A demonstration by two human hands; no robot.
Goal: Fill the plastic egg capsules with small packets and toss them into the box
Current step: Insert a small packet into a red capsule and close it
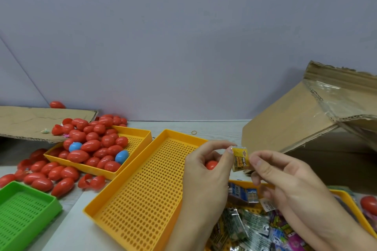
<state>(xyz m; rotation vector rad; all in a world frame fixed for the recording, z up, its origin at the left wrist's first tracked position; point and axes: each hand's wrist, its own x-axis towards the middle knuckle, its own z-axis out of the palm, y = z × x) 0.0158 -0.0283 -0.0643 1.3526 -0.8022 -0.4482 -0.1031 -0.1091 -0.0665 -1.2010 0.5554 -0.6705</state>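
My left hand (204, 171) curls round a red egg capsule (211, 164), and its thumb and forefinger also touch the left edge of a small yellow packet (240, 159). My right hand (283, 181) pinches the packet's right edge and holds another small packet (267, 204) under its lower fingers. The yellow packet hangs upright between both hands. A tilted cardboard box (302, 120) stands behind my right hand, its opening facing right. Below my hands a yellow tray (346, 197) holds several loose packets (251, 228).
An empty perforated yellow tray (142, 189) lies at centre. Left of it another yellow tray (140, 136) is heaped with red eggs (91, 144) and two blue ones (122, 156). More red eggs lie on the table (47, 173). A green tray (24, 210) sits front left; flat cardboard (30, 122) back left.
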